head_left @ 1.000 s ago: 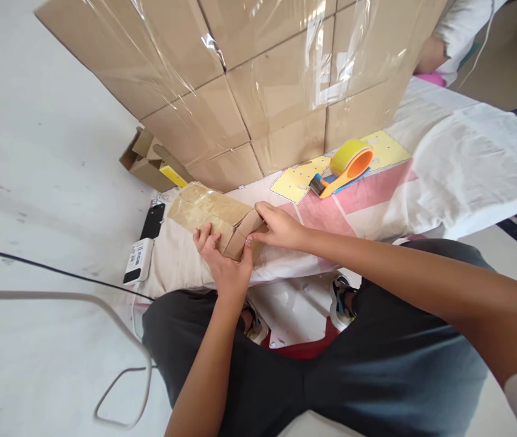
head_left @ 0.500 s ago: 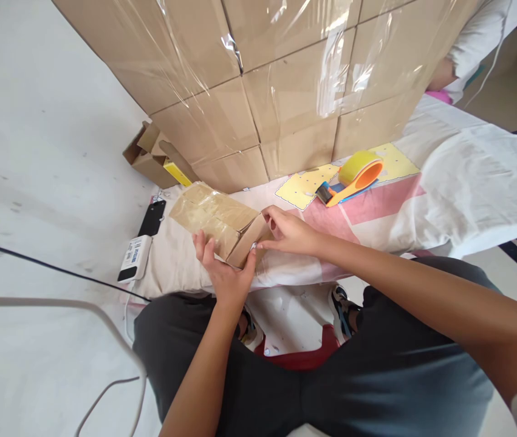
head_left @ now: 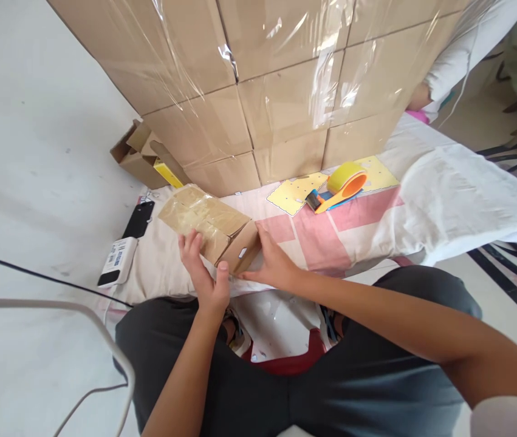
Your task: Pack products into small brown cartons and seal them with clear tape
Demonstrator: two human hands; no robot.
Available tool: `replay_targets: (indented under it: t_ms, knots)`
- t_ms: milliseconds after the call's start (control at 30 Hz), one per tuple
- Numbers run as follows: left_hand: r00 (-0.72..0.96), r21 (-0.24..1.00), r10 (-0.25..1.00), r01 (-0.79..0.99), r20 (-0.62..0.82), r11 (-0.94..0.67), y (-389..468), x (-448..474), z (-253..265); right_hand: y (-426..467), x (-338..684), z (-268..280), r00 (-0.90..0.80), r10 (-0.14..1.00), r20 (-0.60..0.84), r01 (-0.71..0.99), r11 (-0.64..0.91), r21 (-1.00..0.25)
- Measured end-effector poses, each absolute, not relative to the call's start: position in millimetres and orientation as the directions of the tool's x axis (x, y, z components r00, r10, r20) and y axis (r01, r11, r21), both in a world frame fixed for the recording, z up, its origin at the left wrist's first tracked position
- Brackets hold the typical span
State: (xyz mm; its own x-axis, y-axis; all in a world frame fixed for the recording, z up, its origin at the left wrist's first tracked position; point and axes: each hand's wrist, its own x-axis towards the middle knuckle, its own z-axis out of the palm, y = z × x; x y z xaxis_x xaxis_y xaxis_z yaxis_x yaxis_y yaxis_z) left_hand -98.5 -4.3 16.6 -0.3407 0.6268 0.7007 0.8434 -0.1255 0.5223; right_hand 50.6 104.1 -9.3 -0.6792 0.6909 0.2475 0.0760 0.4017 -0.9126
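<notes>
A small cardboard box (head_left: pixel 210 212) with glossy clear tape over its top lies on the cloth-covered surface, angled towards me. My left hand (head_left: pixel 206 273) holds its near side, fingers along the side edge and thumb at the front corner. Around the right end is my right hand (head_left: pixel 276 258), its fingers at the far corner and its thumb low by the near edge. Between my hands, a small white label (head_left: pixel 242 253) sits on the box's end face.
Taped cardboard cartons (head_left: pixel 285 91) stand stacked behind. An orange-handled tape dispenser (head_left: pixel 342 191) lies right, on yellow sheets. An open carton (head_left: pixel 137 164), a dark phone (head_left: pixel 138 219) and a white device (head_left: pixel 118 261) are at left, near the wall. Another person's arm (head_left: pixel 420 97) shows behind the stack.
My fingers have come away from the small label, which now shows on the end face. My right hand has opened out around the box's end, and my left thumb has shifted down.
</notes>
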Motion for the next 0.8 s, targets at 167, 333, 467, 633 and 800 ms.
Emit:
replay_targets:
  t_ms: [167,333,467,633,800]
  knots:
    - [-0.282,0.457,0.607,0.877,0.743,-0.151,-3.2,-97.5,18.8,78.9,30.4,-9.6,-0.568,0.794,0.218,0.259,0.424,-0.868]
    - [-0.246,0.474,0.626,0.851,0.740,-0.225,-1.2,-98.6,11.0,69.1,31.1,-8.5,-0.472,0.857,0.207,0.281,0.369,-0.886]
    - [-0.161,0.448,0.616,0.824,0.771,-0.346,0.3,-99.5,1.3,73.8,68.3,-7.4,-0.406,0.868,0.287,0.281,0.417,-0.864]
    - [-0.147,0.445,0.631,0.827,0.762,-0.344,4.7,-89.4,-2.4,82.1,175.7,24.8,-0.195,0.846,0.497,0.316,0.534,-0.784]
    - [0.046,0.298,0.927,0.940,0.373,-0.167,12.2,-77.8,-10.5,106.8,299.4,70.1,0.238,0.763,0.601,0.465,0.454,-0.760]
